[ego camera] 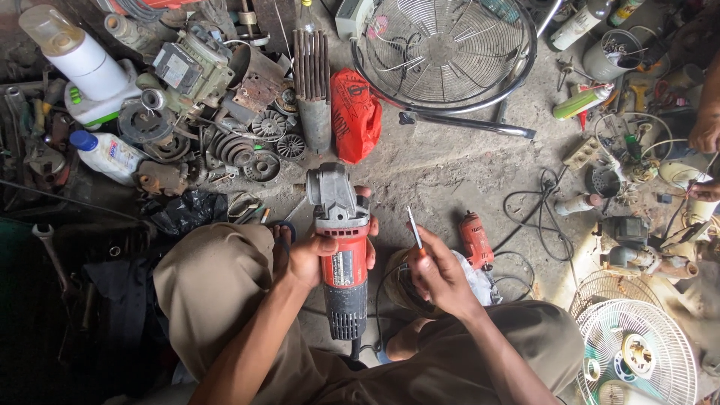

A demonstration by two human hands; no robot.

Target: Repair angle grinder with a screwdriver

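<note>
My left hand grips the red body of an angle grinder, whose grey gear head points away from me and whose black rear end points toward my lap. My right hand holds a thin screwdriver with its shaft pointing up, just right of the grinder. I sit on the concrete floor with both knees spread either side of the tool.
A small red tool lies right of my hand. A red bag, a fan guard, motor parts and bottles crowd the floor ahead. Another person's hands work at the right edge beside a white fan grille.
</note>
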